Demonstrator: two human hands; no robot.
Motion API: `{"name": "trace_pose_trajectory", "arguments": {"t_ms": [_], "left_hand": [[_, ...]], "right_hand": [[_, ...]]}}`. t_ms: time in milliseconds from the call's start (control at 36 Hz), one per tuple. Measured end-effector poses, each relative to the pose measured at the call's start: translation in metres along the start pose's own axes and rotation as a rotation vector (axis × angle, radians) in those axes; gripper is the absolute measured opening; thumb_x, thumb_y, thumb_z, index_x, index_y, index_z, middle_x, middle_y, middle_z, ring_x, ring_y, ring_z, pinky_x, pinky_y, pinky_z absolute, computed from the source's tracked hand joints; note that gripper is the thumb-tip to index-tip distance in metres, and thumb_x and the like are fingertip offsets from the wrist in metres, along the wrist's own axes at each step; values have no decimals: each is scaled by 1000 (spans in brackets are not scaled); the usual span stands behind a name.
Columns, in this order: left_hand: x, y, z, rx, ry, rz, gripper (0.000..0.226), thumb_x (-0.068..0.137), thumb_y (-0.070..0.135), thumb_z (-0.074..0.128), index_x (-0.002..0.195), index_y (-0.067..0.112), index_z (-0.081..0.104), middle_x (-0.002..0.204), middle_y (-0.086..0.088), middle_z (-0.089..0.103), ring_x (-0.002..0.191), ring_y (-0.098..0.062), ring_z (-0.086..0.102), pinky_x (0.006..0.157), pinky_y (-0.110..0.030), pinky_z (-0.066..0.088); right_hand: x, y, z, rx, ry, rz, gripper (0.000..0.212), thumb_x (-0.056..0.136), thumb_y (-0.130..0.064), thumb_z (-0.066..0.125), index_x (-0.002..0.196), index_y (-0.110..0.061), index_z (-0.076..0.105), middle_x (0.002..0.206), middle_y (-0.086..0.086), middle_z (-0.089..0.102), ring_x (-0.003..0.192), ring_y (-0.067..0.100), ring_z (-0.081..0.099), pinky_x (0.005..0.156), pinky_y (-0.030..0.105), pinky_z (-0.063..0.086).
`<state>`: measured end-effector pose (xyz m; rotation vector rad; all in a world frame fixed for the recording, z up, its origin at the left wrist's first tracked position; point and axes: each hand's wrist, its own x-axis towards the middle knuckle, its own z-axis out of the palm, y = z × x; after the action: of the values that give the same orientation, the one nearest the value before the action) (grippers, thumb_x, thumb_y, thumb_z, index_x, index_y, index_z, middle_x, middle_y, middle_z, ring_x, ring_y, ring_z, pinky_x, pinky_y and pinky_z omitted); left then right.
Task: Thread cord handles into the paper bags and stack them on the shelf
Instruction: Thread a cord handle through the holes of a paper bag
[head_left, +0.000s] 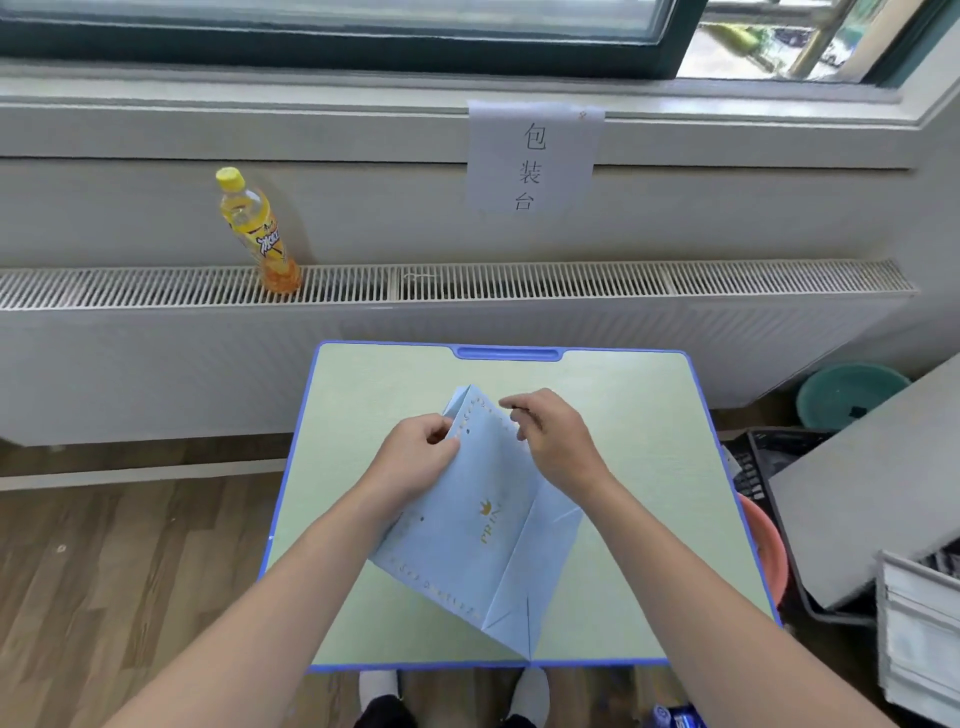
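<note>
Paper bag (488, 525) on green desk (623, 415) by radiator (467, 283).

A paper bag (483, 525) lies on the desk (623, 415); a bottle (258, 228) stands behind, left.

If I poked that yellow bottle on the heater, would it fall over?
Probably yes. The yellow bottle is tall and narrow and stands upright on the slatted radiator grille, so a push near its cap would likely tip it. It looks round, so it might then roll. It seems to hold drink, which may steady it somewhat.
</note>
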<state>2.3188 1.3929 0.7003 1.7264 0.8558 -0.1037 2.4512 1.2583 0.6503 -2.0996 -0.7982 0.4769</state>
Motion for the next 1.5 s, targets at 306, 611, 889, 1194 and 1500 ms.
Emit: {"name": "trace_pose_trajectory", "arguments": {"t_ms": [306, 611, 889, 1194, 1500], "left_hand": [[-20, 5, 0, -53, -9, 60, 26, 87, 8, 46, 82, 15, 71, 81, -5, 69, 67, -14, 56, 63, -27, 45], [-24, 3, -1, -79, -40, 107, 30, 85, 9, 45, 84, 21, 74, 82, -6, 70, 71, -17, 57, 66, -33, 46], [-31, 8, 1, -88, -40, 146, 33, 84, 17, 46, 94, 35, 72, 94, -15, 70, 78, -28, 64, 79, -51, 55], [-40, 20, 1, -137, -126, 150, 44, 87, -4, 36, 96, 17, 74, 71, 5, 69, 58, -6, 60, 54, -20, 47], [-25, 15, 9, 145, -136, 257, 52, 91, -5, 42, 122, 30, 66, 91, -1, 72, 74, -17, 64, 81, -42, 57]], "right_hand": [[-33, -49, 14, 42, 115, 123, 9, 87, -16, 69, 79, -14, 68, 76, -5, 69, 75, 13, 63, 71, 27, 49], [-40, -63, 20, 35, 240, 120, 11, 90, -9, 62, 92, -13, 73, 82, -7, 70, 76, 4, 63, 67, 7, 43], [-45, -68, 21, 99, 280, 147, 9, 89, -11, 65, 84, -15, 71, 73, -8, 68, 72, 7, 63, 63, 9, 43], [-55, -78, 22, 84, 171, 97, 21, 93, -15, 55, 84, 1, 66, 80, 12, 64, 83, 18, 55, 75, 33, 45], [-59, -83, 1, 136, 143, 216, 20, 77, -11, 58, 83, -18, 76, 71, -1, 69, 68, 13, 60, 62, 25, 48]]}}
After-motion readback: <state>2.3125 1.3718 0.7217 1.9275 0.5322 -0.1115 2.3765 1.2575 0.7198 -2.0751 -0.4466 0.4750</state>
